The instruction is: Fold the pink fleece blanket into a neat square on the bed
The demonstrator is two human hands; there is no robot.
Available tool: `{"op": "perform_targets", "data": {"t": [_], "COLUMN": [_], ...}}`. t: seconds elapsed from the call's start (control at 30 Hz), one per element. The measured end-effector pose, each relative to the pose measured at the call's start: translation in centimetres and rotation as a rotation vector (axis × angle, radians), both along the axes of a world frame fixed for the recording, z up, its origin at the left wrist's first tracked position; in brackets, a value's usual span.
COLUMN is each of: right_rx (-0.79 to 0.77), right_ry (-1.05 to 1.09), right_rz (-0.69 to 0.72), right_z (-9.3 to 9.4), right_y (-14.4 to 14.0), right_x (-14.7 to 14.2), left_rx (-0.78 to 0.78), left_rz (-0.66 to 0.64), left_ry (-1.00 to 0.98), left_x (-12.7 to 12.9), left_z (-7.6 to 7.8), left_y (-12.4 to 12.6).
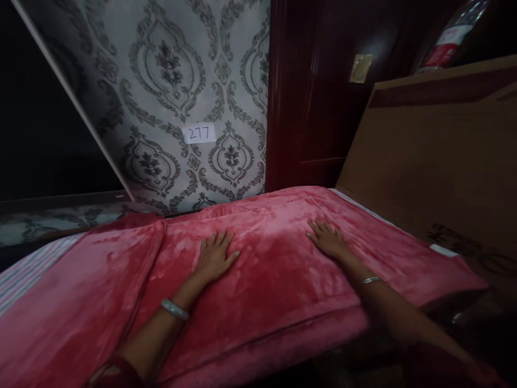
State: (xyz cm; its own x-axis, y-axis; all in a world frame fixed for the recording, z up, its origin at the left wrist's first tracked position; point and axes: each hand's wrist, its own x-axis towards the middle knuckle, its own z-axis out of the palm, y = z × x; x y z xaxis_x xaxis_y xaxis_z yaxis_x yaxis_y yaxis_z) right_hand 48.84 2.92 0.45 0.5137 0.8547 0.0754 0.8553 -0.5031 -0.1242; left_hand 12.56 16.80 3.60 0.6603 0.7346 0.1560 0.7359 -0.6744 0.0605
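Two bare forearms reach forward from the bottom edge over a red plush blanket [274, 269], which serves as the landmark for everything else; a pale bangle [175, 309] circles the left wrist and a thin silver bracelet [370, 280] the right; the left hand [214, 257] lies palm down on the blanket's middle, its grip spread wide and flat, fingers fanned, pinching nothing; the right hand [328, 239] rests palm down nearer the blanket's right side, well apart from the left, its grip likewise spread and pressed flat on the pile; the blanket covers a bed and hangs over its near edge, with a fold running up its left part; a striped sheet [28, 269] shows just left of the blanket; behind the blanket's far edge rises wallpaper [181, 70] with grey damask patterns, carrying a small white label [198, 133] marked 277; to the right of that stands a dark red wooden door [315, 97]; a brown cardboard panel [436, 156] leans along the blanket's right side, touching it.
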Motion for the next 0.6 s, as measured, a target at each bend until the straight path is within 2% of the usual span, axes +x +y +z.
{"op": "perform_targets", "data": {"t": [0.1,0.17,0.23,0.3,0.37,0.47,0.6], "right_rx": [0.039,0.099,0.122,0.12,0.115,0.08,0.047], "right_ry": [-0.032,-0.089,-0.111,-0.094,-0.066,-0.026,0.015], "right_rz": [0.021,0.052,0.066,0.059,0.043,0.033,0.019], "right_z": [2.0,3.2,4.2,4.5,4.1,2.3,-0.2], "right_y": [1.2,2.8,4.8,6.8,8.5,9.9,10.2], "right_x": [0.1,0.2,0.4,0.8,1.6,3.0,4.7], "left_rx": [-0.052,-0.047,-0.038,-0.014,0.012,-0.001,-0.037], "left_rz": [0.038,0.149,0.269,0.348,0.385,0.407,0.416], "left_ry": [-0.038,-0.039,-0.006,0.042,0.084,0.108,0.108], "left_x": [-0.8,-1.6,-2.5,-3.2,-3.6,-3.8,-3.9], "left_z": [1.8,2.9,3.1,2.5,1.4,0.0,-0.2], "left_y": [2.6,4.6,6.5,7.8,8.6,9.1,9.5]}}
